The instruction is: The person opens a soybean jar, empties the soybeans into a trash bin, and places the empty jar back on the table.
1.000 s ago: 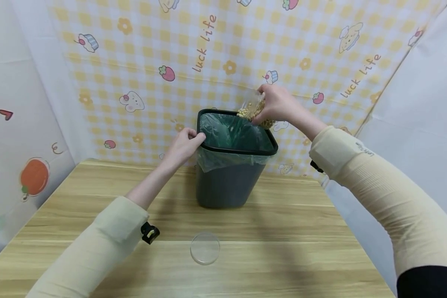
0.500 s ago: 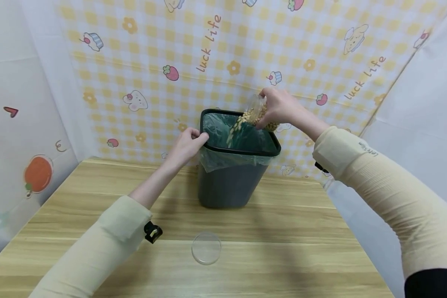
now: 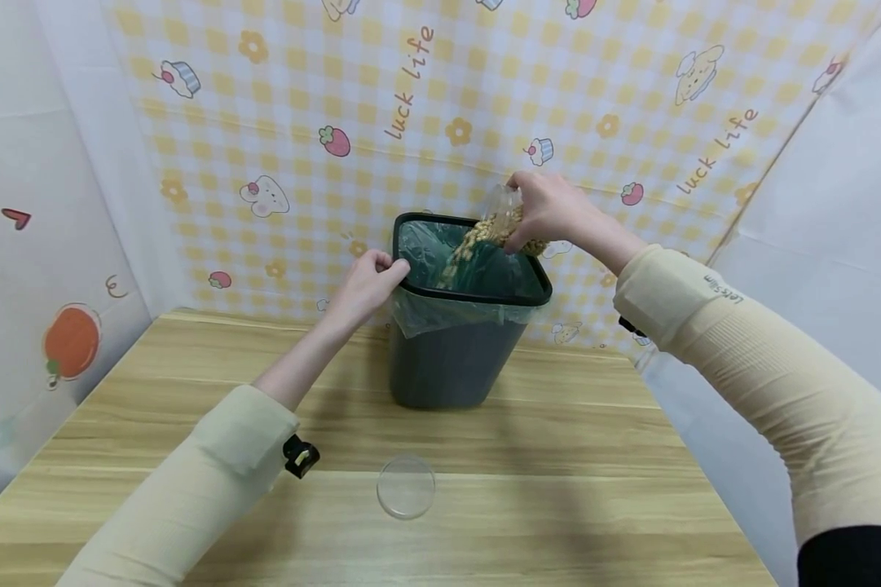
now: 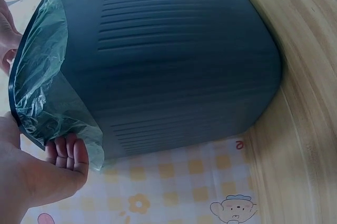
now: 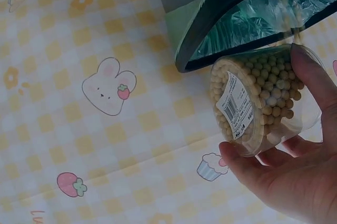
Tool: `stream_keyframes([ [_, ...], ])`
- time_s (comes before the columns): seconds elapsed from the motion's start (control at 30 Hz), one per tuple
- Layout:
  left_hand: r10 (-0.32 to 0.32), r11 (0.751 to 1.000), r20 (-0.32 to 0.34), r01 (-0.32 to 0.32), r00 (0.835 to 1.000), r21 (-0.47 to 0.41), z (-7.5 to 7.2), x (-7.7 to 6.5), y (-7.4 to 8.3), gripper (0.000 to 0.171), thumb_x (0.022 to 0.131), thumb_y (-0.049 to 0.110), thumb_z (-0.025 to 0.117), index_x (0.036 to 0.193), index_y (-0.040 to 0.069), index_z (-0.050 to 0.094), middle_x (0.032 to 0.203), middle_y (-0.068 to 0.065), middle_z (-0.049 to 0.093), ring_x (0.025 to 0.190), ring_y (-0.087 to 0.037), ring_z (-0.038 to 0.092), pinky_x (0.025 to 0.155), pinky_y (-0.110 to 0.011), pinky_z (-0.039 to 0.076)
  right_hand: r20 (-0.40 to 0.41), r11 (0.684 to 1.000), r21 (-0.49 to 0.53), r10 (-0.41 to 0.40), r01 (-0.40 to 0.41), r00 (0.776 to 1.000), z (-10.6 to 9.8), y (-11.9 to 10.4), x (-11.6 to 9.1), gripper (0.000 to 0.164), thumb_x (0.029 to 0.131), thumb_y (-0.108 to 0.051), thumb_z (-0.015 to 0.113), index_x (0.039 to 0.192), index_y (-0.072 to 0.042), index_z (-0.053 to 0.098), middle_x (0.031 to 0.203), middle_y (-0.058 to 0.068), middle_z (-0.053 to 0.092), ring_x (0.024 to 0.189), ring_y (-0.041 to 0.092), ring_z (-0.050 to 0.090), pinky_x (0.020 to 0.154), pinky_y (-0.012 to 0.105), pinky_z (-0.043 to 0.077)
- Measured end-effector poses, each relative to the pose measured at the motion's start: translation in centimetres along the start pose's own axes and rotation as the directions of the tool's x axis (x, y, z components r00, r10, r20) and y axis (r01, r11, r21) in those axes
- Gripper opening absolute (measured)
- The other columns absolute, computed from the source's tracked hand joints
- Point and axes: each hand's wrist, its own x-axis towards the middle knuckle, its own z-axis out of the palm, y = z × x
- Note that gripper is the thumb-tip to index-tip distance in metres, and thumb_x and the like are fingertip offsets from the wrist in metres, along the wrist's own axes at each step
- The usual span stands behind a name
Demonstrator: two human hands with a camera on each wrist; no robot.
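Note:
My right hand (image 3: 546, 210) grips a clear plastic jar (image 5: 263, 97) of small round tan balls, with a barcode label (image 5: 236, 106) on its base. Tipped over the trash can's right side, the jar lets a stream of balls (image 3: 464, 251) fall inside. The dark grey trash can (image 3: 443, 359) has a black rim (image 3: 477, 298) and a green plastic liner (image 4: 47, 71) folded over it. At the rim's left corner, my left hand (image 3: 370, 284) pinches the edge, thumb on top and fingers curled beneath it, as the left wrist view shows.
A clear round lid (image 3: 406, 487) lies on the wooden table (image 3: 557, 456) in front of the trash can. Behind it hangs a yellow checked cloth (image 3: 301, 212) with cartoon prints. White sheeting (image 3: 829, 285) hangs at the right side.
The jar in my right hand has tilted further, and balls now pour into the trash can where none were falling a second ago. My left hand keeps its grip on the rim.

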Motion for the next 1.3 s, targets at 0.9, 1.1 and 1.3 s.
stream_keyframes([
  [0.9, -0.001, 1.0, 0.019, 0.002, 1.0, -0.014, -0.06, 0.13, -0.16, 0.05, 0.099, 0.042, 0.048, 0.131, 0.004, 0.051, 0.129, -0.015, 0.056, 0.107, -0.03, 0.053, 0.096, -0.042, 0.044, -0.012, 0.998, -0.055, -0.038, 0.037, 0.999, -0.04, -0.35, 0.27, 0.092, 0.072, -0.024, 0.093, 0.149, -0.004, 0.045, 0.136, 0.021, 0.061, 0.115, 0.038, 0.059, 0.101, 0.054, 0.05],
  [1.1, -0.001, 1.0, 0.012, 0.001, 1.0, -0.016, -0.06, 0.07, -0.09, 0.05, 0.098, 0.041, 0.049, 0.131, 0.003, 0.051, 0.128, -0.015, 0.056, 0.107, -0.03, 0.053, 0.096, -0.041, 0.044, -0.026, 0.997, -0.063, -0.046, 0.044, 0.999, 0.03, -0.39, 0.39, 0.092, 0.071, -0.021, 0.093, 0.148, -0.004, 0.046, 0.136, 0.021, 0.061, 0.115, 0.038, 0.059, 0.101, 0.054, 0.05],
  [1.3, -0.005, 1.0, 0.006, 0.005, 1.0, -0.006, 0.04, 0.13, -0.12, 0.049, 0.098, 0.041, 0.049, 0.13, 0.004, 0.052, 0.128, -0.015, 0.056, 0.108, -0.029, 0.053, 0.097, -0.042, 0.045, -0.028, 0.996, -0.074, -0.056, 0.053, 0.998, 0.0, -0.42, 0.48, 0.092, 0.07, -0.019, 0.092, 0.149, -0.004, 0.045, 0.135, 0.022, 0.061, 0.115, 0.039, 0.058, 0.101, 0.055, 0.049],
])
